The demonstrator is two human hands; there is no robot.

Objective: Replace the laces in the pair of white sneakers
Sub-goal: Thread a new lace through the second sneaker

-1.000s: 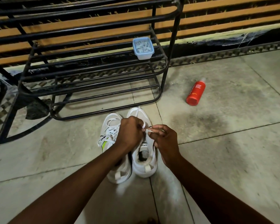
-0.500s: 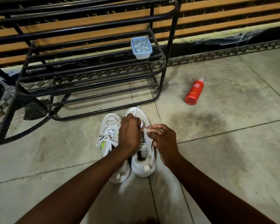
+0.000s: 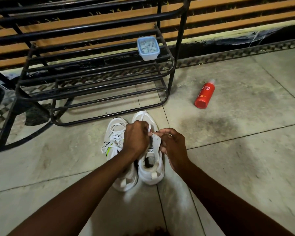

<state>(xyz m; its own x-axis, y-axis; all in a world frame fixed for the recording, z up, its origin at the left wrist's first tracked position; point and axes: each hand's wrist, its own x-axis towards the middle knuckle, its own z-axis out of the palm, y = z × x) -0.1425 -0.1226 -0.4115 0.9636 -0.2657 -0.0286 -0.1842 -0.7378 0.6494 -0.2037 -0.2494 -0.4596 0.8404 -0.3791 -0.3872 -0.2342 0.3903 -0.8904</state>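
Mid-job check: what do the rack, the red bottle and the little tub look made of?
Rack: likely painted metal tube, black, slightly glossy; thin bent bars catch light. Red bottle: probably plastic, matt, with printed white lettering. Tub: translucent pale-blue plastic; contents show through.

The left hand (image 3: 136,137) covers the eyelets of the center sneaker (image 3: 152,174) and hides where the lace (image 3: 149,128) runs under its fingers (image 3: 143,128). The black rack (image 3: 92,68) is cut off at the frame's top and left edges; what fills the container (image 3: 148,48) on it is too small to tell.
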